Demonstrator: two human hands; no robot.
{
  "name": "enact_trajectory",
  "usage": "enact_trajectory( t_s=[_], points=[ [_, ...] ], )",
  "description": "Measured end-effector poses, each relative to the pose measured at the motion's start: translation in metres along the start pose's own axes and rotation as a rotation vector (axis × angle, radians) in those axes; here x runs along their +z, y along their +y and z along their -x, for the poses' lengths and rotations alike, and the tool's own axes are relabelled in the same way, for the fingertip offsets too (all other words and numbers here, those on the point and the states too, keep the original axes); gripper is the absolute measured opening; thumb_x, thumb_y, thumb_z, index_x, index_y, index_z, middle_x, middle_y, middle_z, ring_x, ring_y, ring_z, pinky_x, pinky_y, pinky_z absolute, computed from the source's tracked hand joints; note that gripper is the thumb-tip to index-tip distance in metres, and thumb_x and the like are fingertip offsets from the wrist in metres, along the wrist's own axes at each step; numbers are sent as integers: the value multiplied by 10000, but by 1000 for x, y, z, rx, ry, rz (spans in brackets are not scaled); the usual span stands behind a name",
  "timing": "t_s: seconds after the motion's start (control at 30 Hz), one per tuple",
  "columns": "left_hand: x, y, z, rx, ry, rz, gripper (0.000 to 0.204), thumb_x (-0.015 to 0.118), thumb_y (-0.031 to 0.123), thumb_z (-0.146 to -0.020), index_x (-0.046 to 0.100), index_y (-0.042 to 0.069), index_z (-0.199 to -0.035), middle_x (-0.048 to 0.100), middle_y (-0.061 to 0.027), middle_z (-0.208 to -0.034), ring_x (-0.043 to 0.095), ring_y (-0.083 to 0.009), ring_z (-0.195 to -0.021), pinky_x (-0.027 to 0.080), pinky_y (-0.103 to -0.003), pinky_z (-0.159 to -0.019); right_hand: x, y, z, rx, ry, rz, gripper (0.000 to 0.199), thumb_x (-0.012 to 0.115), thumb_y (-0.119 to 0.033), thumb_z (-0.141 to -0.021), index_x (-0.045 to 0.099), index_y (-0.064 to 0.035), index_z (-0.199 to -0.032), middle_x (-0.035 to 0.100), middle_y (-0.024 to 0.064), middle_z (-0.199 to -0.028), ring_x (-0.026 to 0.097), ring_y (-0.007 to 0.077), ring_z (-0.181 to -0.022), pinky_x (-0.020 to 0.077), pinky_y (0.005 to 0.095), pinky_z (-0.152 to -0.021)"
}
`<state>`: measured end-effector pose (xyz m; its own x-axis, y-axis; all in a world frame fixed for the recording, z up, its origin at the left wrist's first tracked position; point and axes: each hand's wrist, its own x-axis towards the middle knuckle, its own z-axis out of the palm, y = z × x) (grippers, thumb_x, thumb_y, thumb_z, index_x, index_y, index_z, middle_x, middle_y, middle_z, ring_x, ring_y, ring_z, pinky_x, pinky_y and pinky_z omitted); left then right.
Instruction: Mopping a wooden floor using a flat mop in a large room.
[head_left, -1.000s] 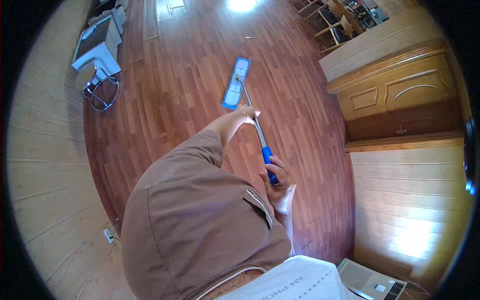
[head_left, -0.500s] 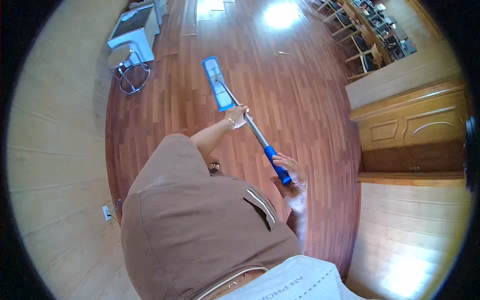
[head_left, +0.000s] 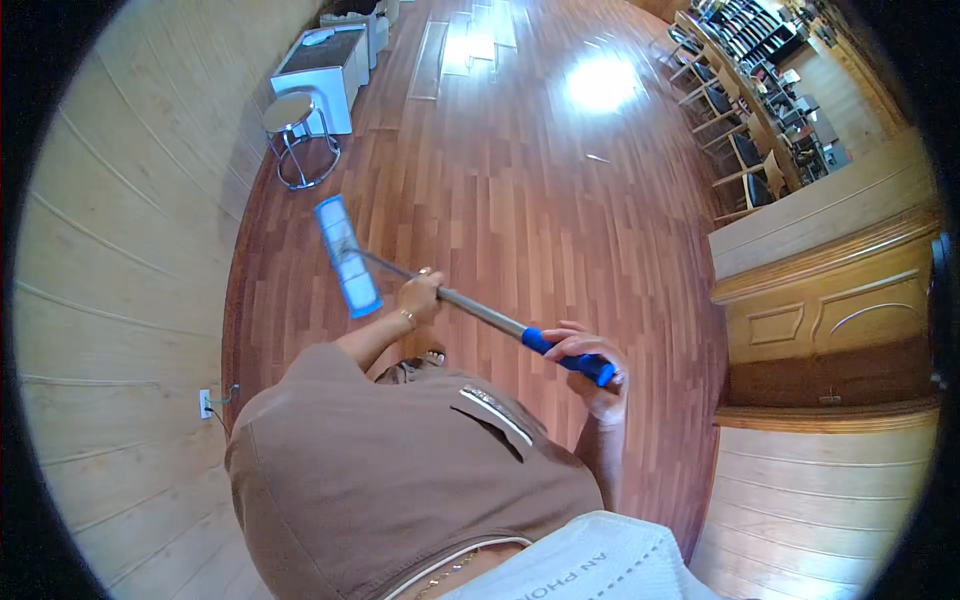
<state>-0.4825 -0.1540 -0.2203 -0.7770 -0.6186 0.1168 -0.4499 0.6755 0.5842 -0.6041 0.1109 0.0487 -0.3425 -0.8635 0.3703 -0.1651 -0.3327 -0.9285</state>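
A flat mop (head_left: 345, 258) with a pale blue and white head and blue rim lies on the wooden floor, ahead and to my left. Its metal pole slants from the head back toward my right side and ends in a blue grip. My left hand (head_left: 420, 297), with a bracelet at its wrist, is wrapped round the metal pole not far from the head. Around the blue grip at the pole's upper end is my right hand (head_left: 590, 365), its thumb side near the end cap and some fingers loosely raised.
A round stool (head_left: 300, 140) with chrome legs stands by the left wall, beside a white cabinet (head_left: 322, 75). Several chairs line a long counter (head_left: 760, 120) at the far right. A wooden door (head_left: 825, 310) is on the right. A small pale scrap (head_left: 597, 158) lies on the floor.
The mop head has swung left and nearer to me, toward the stool side. My left hand moved left and down with the pole, and the pole now lies flatter across the view.
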Motion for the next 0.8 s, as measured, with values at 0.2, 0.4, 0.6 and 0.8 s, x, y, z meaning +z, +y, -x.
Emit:
enact_trajectory(
  t_s=[0.2, 0.4, 0.6, 0.8],
  points=[
    [-27, -12, 42, -69, 27, -51, 317, 648, 365, -831, 563, 71, -749, 571, -174, -819, 586, -406, -765, 467, -495, -660, 17, -5, 1, 103, -119, -131, 232, 689, -43, -763, 631, -19, -987, 669, 154, -974, 559, 367, -1139, 349, 533, -1011],
    [-36, -13, 47, -121, 13, -62, 323, 649, 381, -830, 582, 75, -751, 591, -161, -835, 603, -381, -808, 477, -493, -695, 28, -14, 2, 150, -117, -198, 163, 653, -3, -825, 591, -2, -976, 629, 157, -994, 537, 367, -1150, 351, 538, -1033],
    [-32, 4, 32, -42, -53, -1, 322, 661, 394, -809, 601, 83, -748, 599, -153, -833, 611, -375, -797, 486, -488, -699, 21, -28, 12, 135, -96, -141, 166, 682, -97, -856, 569, -20, -951, 615, 154, -1030, 520, 343, -1188, 377, 490, -1020],
    [-16, 40, 0, 102, -162, 101, 325, 686, 384, -774, 604, 73, -733, 601, -152, -816, 605, -392, -806, 478, -501, -694, 23, -65, 27, 113, 29, 82, 195, 702, -39, -794, 577, -4, -940, 634, 188, -1019, 546, 372, -1150, 372, 543, -1023]
  ],
)
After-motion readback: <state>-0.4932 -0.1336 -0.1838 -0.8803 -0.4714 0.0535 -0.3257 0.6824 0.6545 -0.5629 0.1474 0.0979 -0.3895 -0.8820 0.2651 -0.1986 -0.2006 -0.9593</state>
